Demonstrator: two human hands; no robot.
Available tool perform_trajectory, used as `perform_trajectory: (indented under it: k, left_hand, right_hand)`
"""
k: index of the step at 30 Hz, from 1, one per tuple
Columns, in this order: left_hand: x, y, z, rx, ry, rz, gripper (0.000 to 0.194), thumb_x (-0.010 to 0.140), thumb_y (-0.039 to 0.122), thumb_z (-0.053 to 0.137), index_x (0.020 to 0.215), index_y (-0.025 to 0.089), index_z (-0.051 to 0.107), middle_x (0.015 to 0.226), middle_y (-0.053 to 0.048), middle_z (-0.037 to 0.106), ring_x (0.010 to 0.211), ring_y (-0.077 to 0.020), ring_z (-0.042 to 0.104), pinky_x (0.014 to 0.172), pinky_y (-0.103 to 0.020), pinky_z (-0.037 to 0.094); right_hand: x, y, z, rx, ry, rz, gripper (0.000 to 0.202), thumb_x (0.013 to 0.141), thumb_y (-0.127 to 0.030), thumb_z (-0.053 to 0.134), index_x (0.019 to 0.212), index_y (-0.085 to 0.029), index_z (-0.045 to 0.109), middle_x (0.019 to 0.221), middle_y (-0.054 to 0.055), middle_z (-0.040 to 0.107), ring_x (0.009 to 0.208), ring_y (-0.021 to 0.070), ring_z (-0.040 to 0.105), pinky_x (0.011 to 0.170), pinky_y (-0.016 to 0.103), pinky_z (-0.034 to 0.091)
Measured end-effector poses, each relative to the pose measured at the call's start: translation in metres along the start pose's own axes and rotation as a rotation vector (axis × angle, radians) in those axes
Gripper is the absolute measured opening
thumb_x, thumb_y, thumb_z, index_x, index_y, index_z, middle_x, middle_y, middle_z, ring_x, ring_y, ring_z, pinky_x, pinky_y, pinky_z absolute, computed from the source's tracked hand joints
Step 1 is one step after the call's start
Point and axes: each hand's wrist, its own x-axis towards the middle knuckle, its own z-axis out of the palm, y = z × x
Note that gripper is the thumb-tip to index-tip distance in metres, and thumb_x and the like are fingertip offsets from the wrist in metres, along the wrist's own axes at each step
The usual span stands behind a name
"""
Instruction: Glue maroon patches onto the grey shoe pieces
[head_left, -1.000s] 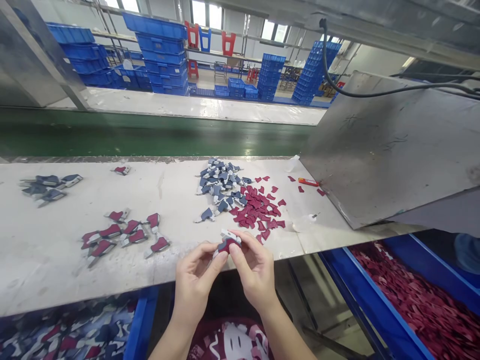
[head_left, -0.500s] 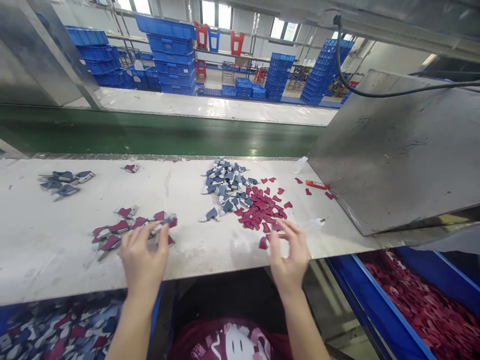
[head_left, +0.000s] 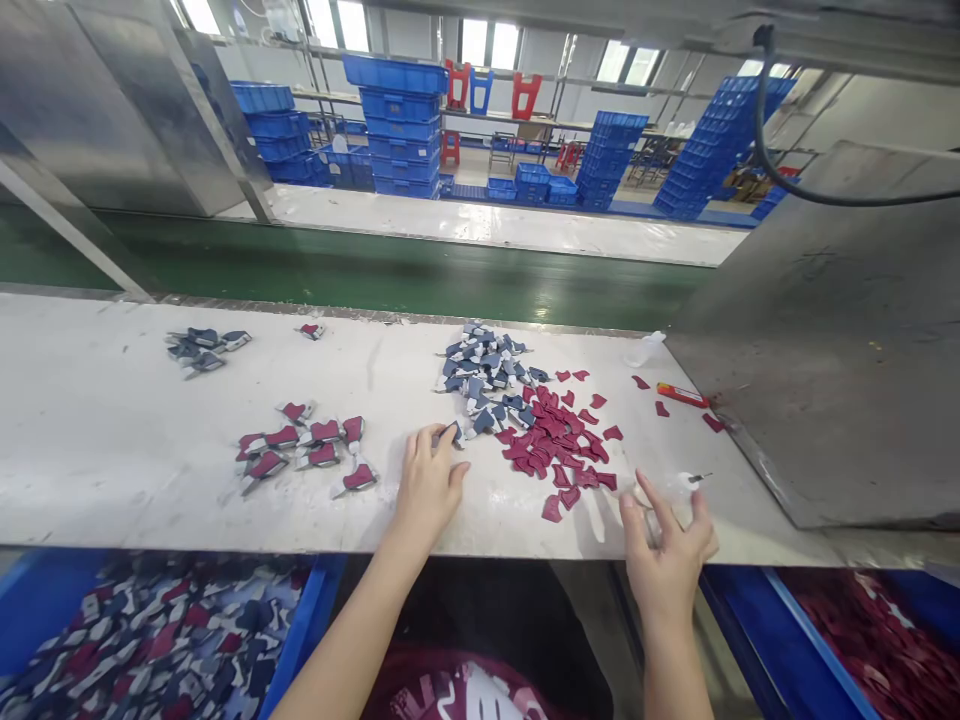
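Observation:
My left hand (head_left: 426, 485) reaches to the near edge of a heap of blue-grey and white shaped pieces (head_left: 480, 365). Its fingertips touch one loose blue-grey piece (head_left: 453, 434), while the thumb stands apart from them. My right hand (head_left: 666, 550) has its fingers spread and curved over the table, close to a small translucent bottle with a thin needle tip (head_left: 694, 480); contact is unclear. Between the hands lies a pile of flat maroon pieces (head_left: 551, 435). Left of my left hand, several pieces with maroon tops (head_left: 324, 431) lie in a loose group.
More blue-grey pieces (head_left: 201, 350) and a single maroon-topped one (head_left: 310, 331) lie farther left. A red-orange packet (head_left: 682, 395) is beside a metal panel (head_left: 825, 350). Blue bins with pieces (head_left: 172, 630) and maroon parts (head_left: 862, 640) stand below the table's front edge. A green belt (head_left: 450, 275) runs behind.
My left hand has gone right, from the maroon-topped group to the blue-grey heap, leaving a piece in that group. My right hand has moved right, off the maroon pile. The view has turned left.

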Motion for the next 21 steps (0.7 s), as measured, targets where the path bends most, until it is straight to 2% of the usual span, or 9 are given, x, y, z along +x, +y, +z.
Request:
perform_trajectory:
  k: [4,7,9,12,14,16,18,21]
  left_hand:
    - [0.006,0.002,0.009,-0.014,0.026,-0.064,0.041,0.088,0.016,0.058,0.129,0.016,0.056,0.118,-0.013,0.056,0.113,-0.0300,0.050,0.101,-0.048,0.045]
    - [0.010,-0.003,0.008,-0.025,0.051,-0.109,0.035,0.089,0.018,0.058,0.124,0.016,0.059,0.109,-0.013,0.060,0.107,-0.0310,0.052,0.095,-0.050,0.047]
    - [0.010,-0.003,0.004,-0.041,0.046,-0.111,0.028,0.090,0.016,0.056,0.117,0.015,0.063,0.103,-0.013,0.063,0.102,-0.0308,0.055,0.090,-0.049,0.049]
    - [0.000,0.005,-0.001,-0.091,0.049,-0.078,0.025,0.092,0.015,0.054,0.115,0.017,0.063,0.103,-0.010,0.067,0.100,-0.0273,0.059,0.089,-0.043,0.051]
    - [-0.011,0.014,-0.003,-0.174,0.073,-0.034,0.025,0.094,0.019,0.054,0.118,0.018,0.061,0.104,-0.008,0.067,0.101,-0.0243,0.061,0.089,-0.039,0.051]
    - [-0.023,0.022,-0.003,-0.267,0.075,0.011,0.026,0.095,0.023,0.055,0.120,0.018,0.061,0.103,-0.007,0.069,0.099,-0.0223,0.063,0.088,-0.036,0.051]
    - [-0.031,0.027,-0.001,-0.310,0.048,0.028,0.025,0.096,0.025,0.054,0.119,0.018,0.062,0.100,-0.007,0.070,0.094,-0.0211,0.065,0.084,-0.034,0.052]
    - [-0.037,0.025,0.004,-0.260,0.010,0.030,0.022,0.098,0.027,0.049,0.107,0.019,0.067,0.094,-0.007,0.073,0.085,-0.0216,0.067,0.078,-0.034,0.052]
  right_hand:
    - [0.003,0.006,0.006,-0.033,-0.086,-0.012,0.068,0.083,-0.069,0.051,0.127,-0.020,0.065,0.126,0.019,0.045,0.130,0.0419,0.035,0.104,0.062,0.033]
    - [0.008,0.006,0.008,-0.040,-0.075,-0.025,0.079,0.078,-0.073,0.055,0.136,-0.019,0.058,0.109,0.015,0.050,0.115,0.0391,0.048,0.100,0.064,0.037]
    - [0.010,0.003,0.009,0.024,-0.022,-0.035,0.080,0.075,-0.067,0.065,0.138,-0.020,0.055,0.108,0.014,0.054,0.109,0.0359,0.054,0.096,0.060,0.043]
    - [0.005,-0.009,0.013,0.232,0.154,-0.043,0.077,0.073,-0.053,0.076,0.138,-0.021,0.050,0.108,0.011,0.061,0.098,0.0286,0.063,0.090,0.051,0.051]
    - [-0.003,-0.019,0.017,0.367,0.311,-0.047,0.073,0.073,-0.045,0.080,0.134,-0.019,0.050,0.093,0.006,0.064,0.081,0.0238,0.066,0.086,0.048,0.054]
    - [-0.013,-0.029,0.022,0.461,0.412,-0.018,0.063,0.076,-0.041,0.078,0.128,-0.018,0.052,0.082,0.003,0.063,0.066,0.0202,0.064,0.079,0.046,0.056]
    - [-0.025,-0.036,0.026,0.531,0.408,0.047,0.051,0.080,-0.040,0.073,0.122,-0.017,0.057,0.086,0.006,0.066,0.063,0.0197,0.065,0.070,0.042,0.058]
    - [-0.041,-0.045,0.031,0.600,0.291,0.061,0.041,0.082,-0.040,0.069,0.111,-0.012,0.065,0.094,0.013,0.070,0.074,0.0262,0.071,0.068,0.042,0.059]
